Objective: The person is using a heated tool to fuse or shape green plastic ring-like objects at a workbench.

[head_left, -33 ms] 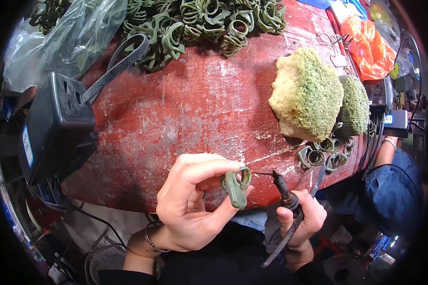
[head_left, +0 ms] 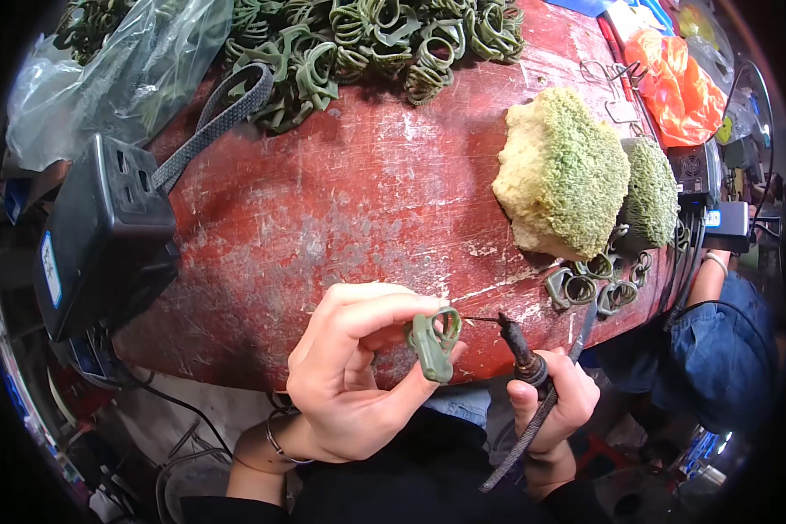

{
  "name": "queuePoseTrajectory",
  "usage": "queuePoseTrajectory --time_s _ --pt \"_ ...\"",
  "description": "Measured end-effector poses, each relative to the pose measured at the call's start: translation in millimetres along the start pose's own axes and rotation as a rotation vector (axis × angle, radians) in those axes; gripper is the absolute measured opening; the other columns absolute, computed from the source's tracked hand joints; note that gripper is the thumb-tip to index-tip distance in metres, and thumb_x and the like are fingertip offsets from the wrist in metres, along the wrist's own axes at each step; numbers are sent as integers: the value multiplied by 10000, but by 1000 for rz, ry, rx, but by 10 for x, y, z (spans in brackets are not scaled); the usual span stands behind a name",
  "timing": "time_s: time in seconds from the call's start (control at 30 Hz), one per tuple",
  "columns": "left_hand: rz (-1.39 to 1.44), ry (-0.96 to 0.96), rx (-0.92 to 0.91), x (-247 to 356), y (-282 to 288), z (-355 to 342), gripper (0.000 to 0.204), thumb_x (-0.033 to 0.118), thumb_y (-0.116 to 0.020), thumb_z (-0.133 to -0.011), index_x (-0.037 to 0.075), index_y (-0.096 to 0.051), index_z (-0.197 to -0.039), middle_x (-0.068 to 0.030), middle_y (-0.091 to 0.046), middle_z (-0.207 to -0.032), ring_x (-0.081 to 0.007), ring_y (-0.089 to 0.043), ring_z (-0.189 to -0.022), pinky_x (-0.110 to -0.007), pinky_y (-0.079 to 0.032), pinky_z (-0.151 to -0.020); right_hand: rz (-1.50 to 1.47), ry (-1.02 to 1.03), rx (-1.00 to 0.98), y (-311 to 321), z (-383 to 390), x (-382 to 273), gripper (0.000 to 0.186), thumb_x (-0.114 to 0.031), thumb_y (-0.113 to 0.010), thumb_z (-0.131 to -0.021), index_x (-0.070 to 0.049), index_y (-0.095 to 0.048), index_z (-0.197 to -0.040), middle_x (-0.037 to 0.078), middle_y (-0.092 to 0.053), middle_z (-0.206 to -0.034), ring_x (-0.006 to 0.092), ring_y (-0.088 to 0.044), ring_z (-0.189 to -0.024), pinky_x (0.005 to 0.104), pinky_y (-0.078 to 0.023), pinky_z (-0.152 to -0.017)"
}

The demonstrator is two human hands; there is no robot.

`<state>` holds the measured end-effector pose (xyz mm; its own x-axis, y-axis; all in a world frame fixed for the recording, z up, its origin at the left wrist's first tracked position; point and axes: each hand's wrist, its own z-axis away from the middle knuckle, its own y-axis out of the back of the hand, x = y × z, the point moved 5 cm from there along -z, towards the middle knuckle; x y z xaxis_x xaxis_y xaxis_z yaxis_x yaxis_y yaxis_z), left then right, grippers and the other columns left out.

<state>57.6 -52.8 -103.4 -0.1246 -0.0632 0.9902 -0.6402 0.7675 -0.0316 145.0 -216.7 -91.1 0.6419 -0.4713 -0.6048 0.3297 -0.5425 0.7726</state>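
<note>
My left hand (head_left: 345,371) pinches a green wax ring (head_left: 430,349) between thumb and fingers, above the table's near edge. My right hand (head_left: 569,393) grips a dark soldering-iron-like wax pen (head_left: 520,345), its thin wire tip pointing left at the ring. Whether the tip touches the ring I cannot tell. Across the same right hand lies a long, thin metal tool (head_left: 517,450) with a rough, wrapped-looking lower part and a flat blade at its upper end. Beyond that blade, several green rings (head_left: 575,288) rest on the table.
The red, scratched table (head_left: 341,201) holds two green-topped porous blocks (head_left: 576,175) at right. Heaped green rings (head_left: 384,35) lie at the back, beside a clear plastic bag (head_left: 131,79). A black box with a strap (head_left: 105,227) stands left. Another person's arm (head_left: 709,279) shows at right.
</note>
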Motion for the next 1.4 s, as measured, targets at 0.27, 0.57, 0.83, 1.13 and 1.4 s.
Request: queuePoseTrajectory --time_s 0.27,0.57,0.83,1.13,1.4 --pt "-18 34 0 10 19 8 416 -72 -721 -639 -34 -515 -998 -135 -519 -984 -162 -549 -891 -260 -470 -769 4 -2 -9 -7 0 -40 368 -330 -694 -744 15 -576 -794 76 -543 -582 225 -561 -477 283 -435 -439" --pt "-12 50 25 15 26 0 405 -67 -723 -640 -35 -517 -986 -138 -532 -976 -176 -558 -897 -275 -474 -777 10 23 2 -15 -16 -53 374 -332 -693 -745 20 -575 -791 75 -538 -582 224 -558 -477 282 -432 -436" --pt "-8 29 21 4 46 -5 395 -64 -709 -656 -38 -505 -994 -141 -526 -983 -178 -562 -893 -281 -481 -776 7 28 0 -21 -16 -49 380 -336 -697 -741 21 -575 -790 74 -537 -571 223 -563 -475 279 -436 -439" --pt "12 33 49 2 32 -8 395 -71 -702 -659 -36 -503 -997 -142 -521 -984 -172 -567 -885 -277 -490 -758 17 13 -8 -13 5 -19 393 -362 -690 -743 11 -579 -793 69 -527 -567 213 -556 -469 273 -427 -432" --pt "14 38 37 -3 27 -11 408 -72 -710 -651 -33 -504 -1001 -138 -519 -980 -164 -564 -868 -267 -495 -733 -80 -54 0 -24 79 67 408 -386 -664 -763 9 -567 -791 62 -528 -570 206 -542 -462 273 -419 -429"
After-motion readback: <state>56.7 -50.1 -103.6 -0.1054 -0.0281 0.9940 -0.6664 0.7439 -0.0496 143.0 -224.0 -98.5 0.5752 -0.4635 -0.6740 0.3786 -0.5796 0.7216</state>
